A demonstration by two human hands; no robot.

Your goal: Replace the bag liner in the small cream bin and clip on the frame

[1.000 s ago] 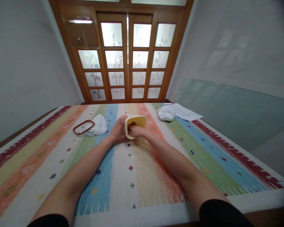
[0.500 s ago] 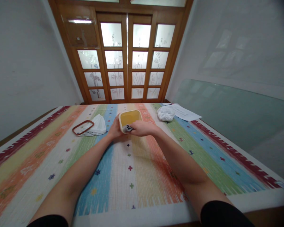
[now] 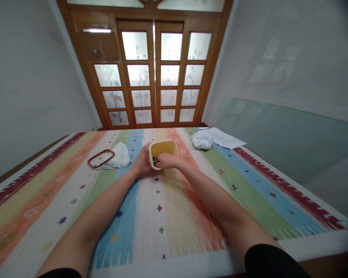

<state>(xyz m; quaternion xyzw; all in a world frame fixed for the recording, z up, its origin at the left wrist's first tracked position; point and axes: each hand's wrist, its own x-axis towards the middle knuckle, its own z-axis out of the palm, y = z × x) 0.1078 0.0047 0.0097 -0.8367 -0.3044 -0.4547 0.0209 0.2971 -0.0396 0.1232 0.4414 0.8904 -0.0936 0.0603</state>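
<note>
My left hand (image 3: 142, 161) is wrapped round the left side of a pale yellow plastic container (image 3: 164, 147), which is tilted so that its opening faces me. Inside its mouth, my right hand (image 3: 167, 160) pinches a small crumpled dark-and-white cloth (image 3: 154, 159) against the near left inner wall. The right fingertips are partly hidden by the rim and the cloth. To the left of the container, a reddish-brown rounded rectangular frame (image 3: 104, 151) rests partly on a folded white cloth (image 3: 121, 155).
Several coloured stripes mark the tablecloth (image 3: 150, 216) under everything. A bunched white cloth (image 3: 202, 140) lies to the right, beside printed paper sheets (image 3: 226, 138). Beyond the table stand wooden doors (image 3: 155, 77) with glass panes; a greenish glass panel (image 3: 278, 135) leans at the right wall.
My right hand has gone deeper into the container with the cloth. The container has shifted slightly right and toward me, with my left hand still on it.
</note>
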